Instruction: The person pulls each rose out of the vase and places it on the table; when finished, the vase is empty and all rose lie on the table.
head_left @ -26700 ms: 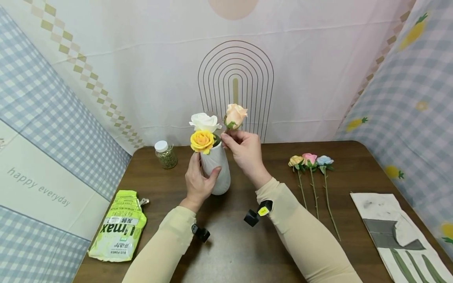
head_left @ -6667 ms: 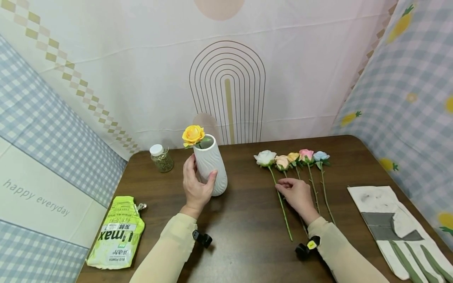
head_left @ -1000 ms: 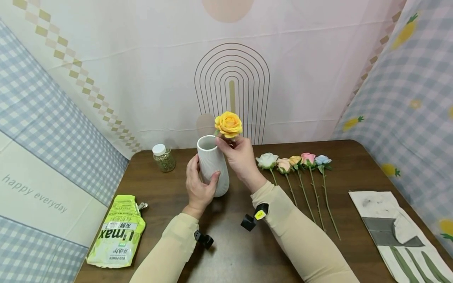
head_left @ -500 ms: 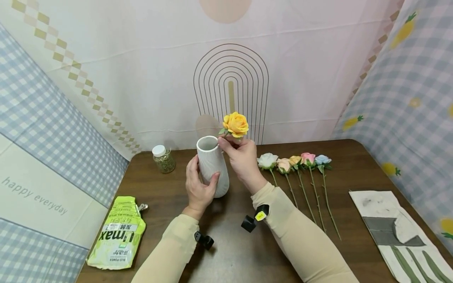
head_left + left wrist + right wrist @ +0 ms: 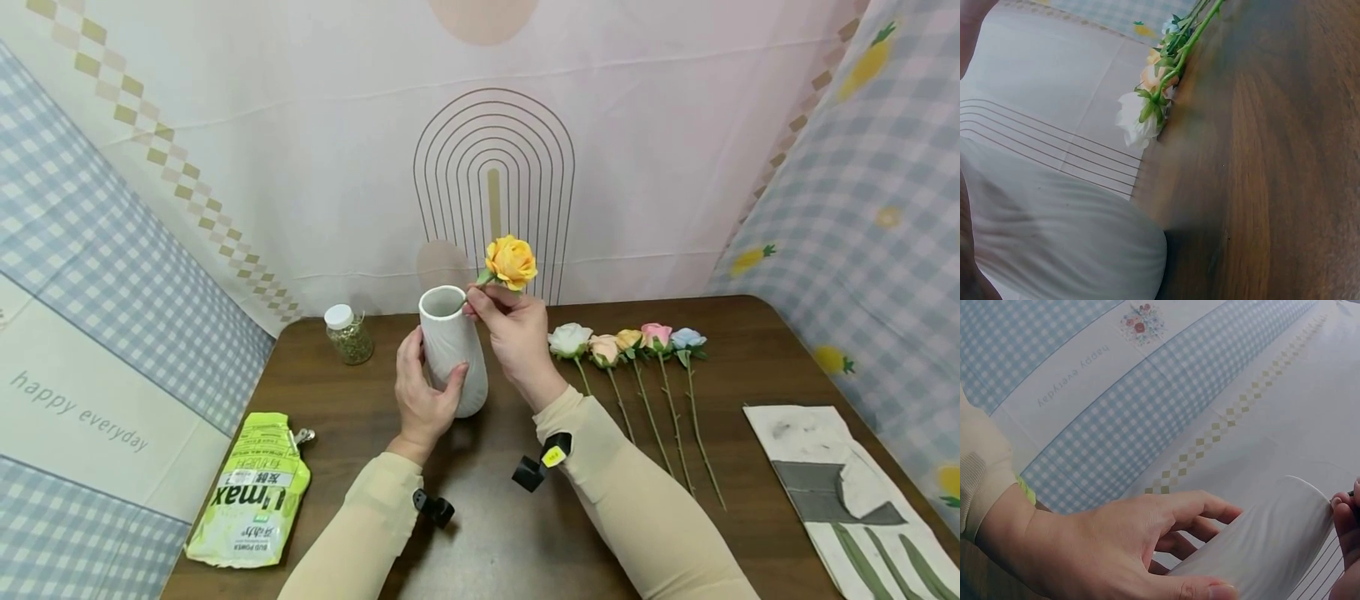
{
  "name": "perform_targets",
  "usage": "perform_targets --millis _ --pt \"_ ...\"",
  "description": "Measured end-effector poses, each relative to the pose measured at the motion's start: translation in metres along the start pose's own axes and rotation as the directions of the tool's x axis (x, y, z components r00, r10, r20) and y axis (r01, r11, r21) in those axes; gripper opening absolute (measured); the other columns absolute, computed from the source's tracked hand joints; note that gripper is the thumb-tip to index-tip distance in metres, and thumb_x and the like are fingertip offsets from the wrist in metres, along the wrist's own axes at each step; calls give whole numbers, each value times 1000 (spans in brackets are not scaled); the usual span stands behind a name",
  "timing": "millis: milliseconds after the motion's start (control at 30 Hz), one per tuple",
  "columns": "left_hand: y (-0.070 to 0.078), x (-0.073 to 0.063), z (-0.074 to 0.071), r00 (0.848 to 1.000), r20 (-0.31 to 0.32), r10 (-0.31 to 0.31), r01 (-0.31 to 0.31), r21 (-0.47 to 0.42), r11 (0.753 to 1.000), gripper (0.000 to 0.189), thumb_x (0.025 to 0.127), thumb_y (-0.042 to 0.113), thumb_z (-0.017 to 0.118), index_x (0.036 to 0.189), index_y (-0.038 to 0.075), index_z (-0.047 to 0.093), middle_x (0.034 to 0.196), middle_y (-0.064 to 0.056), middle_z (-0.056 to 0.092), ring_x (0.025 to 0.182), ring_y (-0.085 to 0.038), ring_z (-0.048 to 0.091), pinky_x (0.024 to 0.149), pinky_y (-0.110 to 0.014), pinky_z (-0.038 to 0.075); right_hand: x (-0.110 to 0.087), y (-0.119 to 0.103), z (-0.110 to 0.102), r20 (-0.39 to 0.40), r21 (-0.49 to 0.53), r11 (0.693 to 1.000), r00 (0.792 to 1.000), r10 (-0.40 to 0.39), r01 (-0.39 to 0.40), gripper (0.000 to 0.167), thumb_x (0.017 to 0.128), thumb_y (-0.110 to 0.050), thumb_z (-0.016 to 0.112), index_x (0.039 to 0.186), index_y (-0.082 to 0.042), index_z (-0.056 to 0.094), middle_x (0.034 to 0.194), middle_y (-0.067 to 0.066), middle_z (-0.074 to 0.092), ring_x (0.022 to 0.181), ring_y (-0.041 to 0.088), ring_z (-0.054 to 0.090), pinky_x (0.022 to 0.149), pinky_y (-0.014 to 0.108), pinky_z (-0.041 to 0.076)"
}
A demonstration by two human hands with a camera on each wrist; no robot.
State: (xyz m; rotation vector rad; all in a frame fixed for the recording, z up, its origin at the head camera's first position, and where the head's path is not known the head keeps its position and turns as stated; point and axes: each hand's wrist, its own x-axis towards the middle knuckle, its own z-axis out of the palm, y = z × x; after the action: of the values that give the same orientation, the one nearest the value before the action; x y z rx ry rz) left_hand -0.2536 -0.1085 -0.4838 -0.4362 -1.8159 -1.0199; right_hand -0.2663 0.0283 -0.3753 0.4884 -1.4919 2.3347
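My left hand point(image 5: 427, 396) holds the white ribbed vase point(image 5: 467, 358) round its side, thumb in front. The vase stands on the table, leaning slightly in view, and no flower head sits at its mouth. Beside the rim, my right hand point(image 5: 517, 333) pinches the stem of a yellow rose point(image 5: 512, 262) just below the bloom. The bloom tilts to the right. How much stem is inside the vase is hidden by the fingers. The left wrist view shows the vase side point(image 5: 1072, 231) close up; the right wrist view shows the left fingers around the vase point(image 5: 1272, 544).
Right of the vase lie a white rose point(image 5: 570, 339), a peach rose point(image 5: 603, 350), an orange-yellow rose point(image 5: 628, 339), a pink rose point(image 5: 657, 335) and a blue rose point(image 5: 687, 338). A jar point(image 5: 350, 336) and a green pouch point(image 5: 251, 492) are left; folded gloves point(image 5: 840, 483) lie right.
Earlier, white and yellow roses stood in the vase; the white and peach ones now lie on the table. The right hand has taken hold of the yellow rose; lately its bloom shifted right.
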Motion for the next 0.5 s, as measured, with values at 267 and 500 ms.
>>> perform_targets --millis 267,500 --pt "1 1 0 1000 7 -5 5 3 1000 75 83 38 73 138 -4 43 130 -20 51 113 -30 53 86 -41 51 1 1 -2 37 -8 1000 999 9 -9 17 88 1 66 99 14 67 92 25 66 73 15 64 70 27 54" --pt "-1 0 0 1000 19 -13 13 7 1000 76 83 39 73 139 -3 43 131 -19 50 114 -30 52 87 -41 50 1 -1 -3 119 3 994 987 110 -111 7 93 -4 60 95 -1 67 91 4 67 79 15 61 76 28 50"
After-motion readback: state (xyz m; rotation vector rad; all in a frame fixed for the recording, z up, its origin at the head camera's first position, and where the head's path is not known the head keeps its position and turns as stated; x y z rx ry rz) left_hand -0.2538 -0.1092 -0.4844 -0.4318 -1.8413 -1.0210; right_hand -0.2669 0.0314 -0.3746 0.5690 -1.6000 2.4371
